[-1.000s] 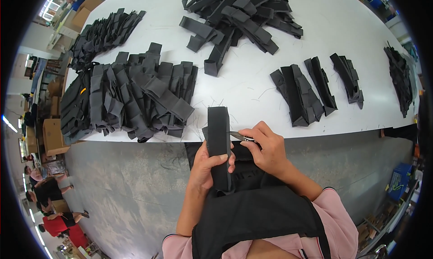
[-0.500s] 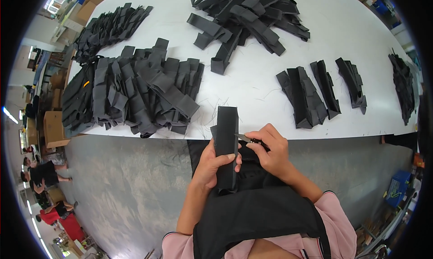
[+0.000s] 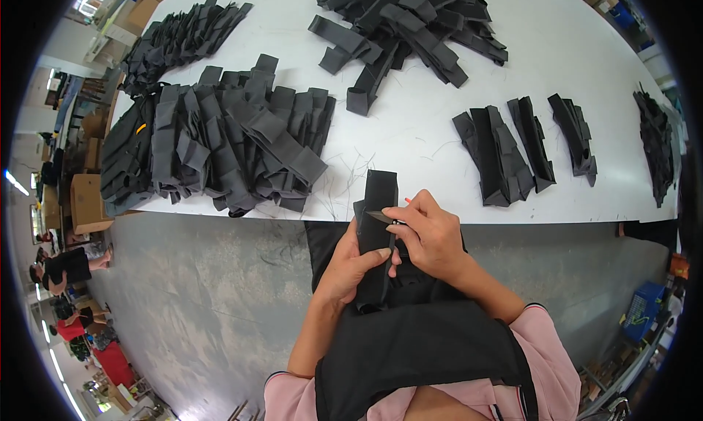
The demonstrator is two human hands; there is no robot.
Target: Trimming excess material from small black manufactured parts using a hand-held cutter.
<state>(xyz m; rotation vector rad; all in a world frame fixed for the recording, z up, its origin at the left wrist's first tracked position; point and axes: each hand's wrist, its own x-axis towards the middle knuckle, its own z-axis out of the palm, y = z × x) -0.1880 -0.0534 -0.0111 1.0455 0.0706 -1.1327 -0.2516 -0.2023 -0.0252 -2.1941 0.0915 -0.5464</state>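
Observation:
My left hand [image 3: 354, 266] is closed around a folded black fabric strip [image 3: 381, 190], thumb across its front. The strip stands roughly upright over the near table edge, its top end beyond the edge. At the strip's right side my right hand [image 3: 433, 238] pinches small thread snips [image 3: 379, 216]. Their metal blade lies across the front of the strip; the handle is mostly hidden by the fingers. Loose thread ends are scattered on the table just beyond the strip.
The white table [image 3: 410, 153] carries a large pile of black strips [image 3: 242, 142] at left, another pile [image 3: 410, 25] at the far middle, and smaller bundles [image 3: 501, 157] at right. A cardboard box [image 3: 89, 205] stands beyond the left edge. A blue crate [image 3: 644, 307] is at right.
The snips have moved left, from the strip's right edge to across its front. The strip's top has shifted slightly right, and my right hand has come closer to my left.

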